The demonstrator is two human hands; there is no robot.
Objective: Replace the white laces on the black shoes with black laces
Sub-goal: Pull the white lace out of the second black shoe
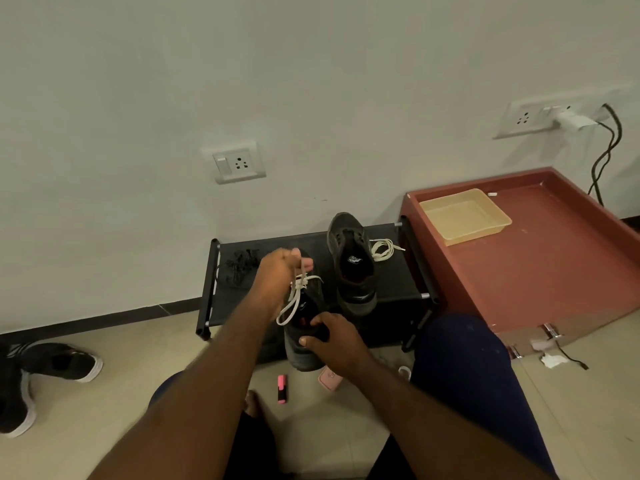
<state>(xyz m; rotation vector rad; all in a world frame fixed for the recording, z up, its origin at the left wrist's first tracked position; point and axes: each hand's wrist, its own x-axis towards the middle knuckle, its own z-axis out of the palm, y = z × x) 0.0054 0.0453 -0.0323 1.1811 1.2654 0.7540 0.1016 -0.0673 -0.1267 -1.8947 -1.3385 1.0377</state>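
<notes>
left hand (277, 273) pinches white lace (293, 303) at 11 o'clock of shoe (298, 358) | right hand (334, 342) curled round heel | risk: bunched lace could snag (eyelets hidden), yanking shoe free

On the rack (393, 277), lace pile (240, 266) left, shoe (353, 261) right — drawer (554, 265) beside it, tray (462, 216) inside.

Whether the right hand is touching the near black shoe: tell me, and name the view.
Touching. The head view shows the right hand gripping the heel end of the near black shoe, its fingers curled over the opening rim with no gap.
</notes>
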